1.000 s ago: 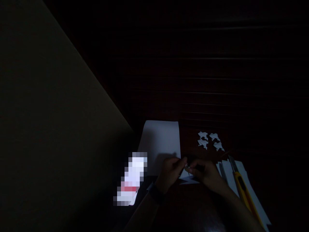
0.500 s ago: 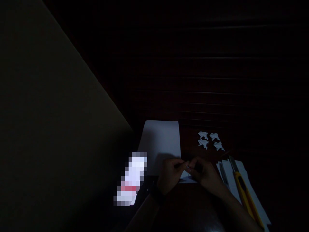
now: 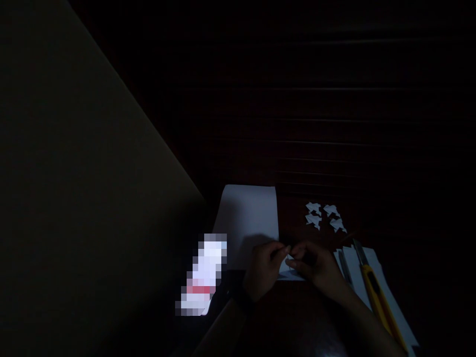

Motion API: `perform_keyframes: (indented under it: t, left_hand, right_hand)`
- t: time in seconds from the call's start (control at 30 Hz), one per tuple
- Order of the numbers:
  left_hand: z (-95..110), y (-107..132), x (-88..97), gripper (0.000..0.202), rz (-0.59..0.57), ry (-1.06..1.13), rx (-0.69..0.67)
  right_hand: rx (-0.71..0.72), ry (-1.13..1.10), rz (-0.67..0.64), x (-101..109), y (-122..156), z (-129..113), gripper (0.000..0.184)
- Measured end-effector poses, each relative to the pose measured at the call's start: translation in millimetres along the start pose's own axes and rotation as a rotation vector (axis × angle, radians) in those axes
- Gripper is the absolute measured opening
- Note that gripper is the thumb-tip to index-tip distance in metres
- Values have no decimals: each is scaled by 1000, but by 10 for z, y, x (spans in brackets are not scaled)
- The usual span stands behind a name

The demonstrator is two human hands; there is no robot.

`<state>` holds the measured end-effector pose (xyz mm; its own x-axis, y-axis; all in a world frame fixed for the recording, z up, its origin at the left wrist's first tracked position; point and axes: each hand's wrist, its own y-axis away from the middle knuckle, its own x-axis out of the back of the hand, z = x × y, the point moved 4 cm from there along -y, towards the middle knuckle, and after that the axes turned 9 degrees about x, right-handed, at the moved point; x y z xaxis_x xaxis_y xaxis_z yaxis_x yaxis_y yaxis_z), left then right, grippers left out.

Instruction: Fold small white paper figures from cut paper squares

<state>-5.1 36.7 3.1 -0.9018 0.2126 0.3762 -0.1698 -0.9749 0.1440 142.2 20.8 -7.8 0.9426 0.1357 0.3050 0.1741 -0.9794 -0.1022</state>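
Note:
The scene is very dark. My left hand (image 3: 265, 267) and my right hand (image 3: 316, 265) meet over a small white piece of paper (image 3: 288, 271) on a dark table, fingers curled and pinching it between them. A dark band sits on my left wrist. Several small white folded paper figures (image 3: 323, 216) lie in a cluster just beyond my right hand. A white sheet of paper (image 3: 248, 218) lies beyond my left hand.
A yellow utility knife (image 3: 375, 292) rests on white paper sheets (image 3: 390, 302) at my right, beside a thin dark ruler-like strip (image 3: 344, 267). A bright blurred object (image 3: 204, 275) lies left of my left hand. A large dim wall or panel (image 3: 74, 198) fills the left.
Both hands have closed in a little over the small paper piece, which now shows less; they stay at the same spot on the table.

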Motion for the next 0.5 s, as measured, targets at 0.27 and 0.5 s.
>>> perform_keyframes:
  t: [0.27,0.5]
  left_hand:
    - [53,47,29,14,-159,135,-9]
    - [-2,15,34,18,-252,134,8]
  right_hand:
    - [17,39,-19,25,-10,-1,14]
    - [13,6,-19,71,3,-34,18]
